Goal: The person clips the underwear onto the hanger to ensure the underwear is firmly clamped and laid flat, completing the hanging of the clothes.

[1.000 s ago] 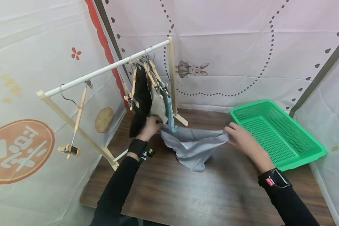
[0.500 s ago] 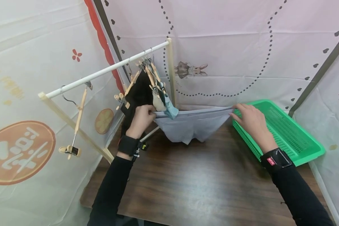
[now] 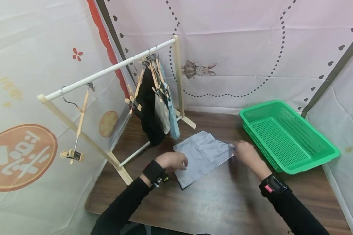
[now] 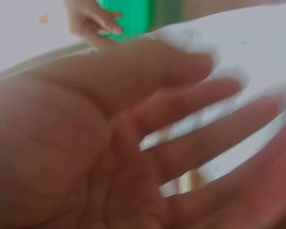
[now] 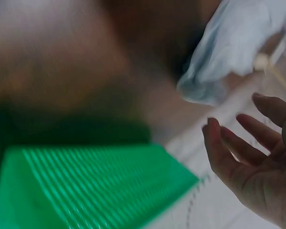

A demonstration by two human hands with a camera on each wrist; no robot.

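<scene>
A pair of light grey-blue shorts (image 3: 204, 153) lies spread on the table in the head view, its right corner slightly raised. Over its left edge is my left hand (image 3: 172, 160). The left wrist view shows that hand's fingers (image 4: 190, 129) extended and loosely spread, with pale cloth behind them. My right hand (image 3: 247, 153) is beside the right corner, blurred in the head view. In the right wrist view the right hand's fingers (image 5: 243, 148) are relaxed and apart, and the shorts (image 5: 238, 43) are separate from them.
A green perforated basket (image 3: 288, 137) stands at the right. On the left, a wooden rack with a white rail (image 3: 111, 68) bears black trousers (image 3: 150, 107), other small garments (image 3: 162, 112) on clip hangers, and a bare clip hanger (image 3: 81, 120). Printed cloth walls surround the table (image 3: 211, 205).
The shorts, held stretched by both hands half a second ago, have come down flat on the table towards me. Both hands have let go. The hung garments have swung back.
</scene>
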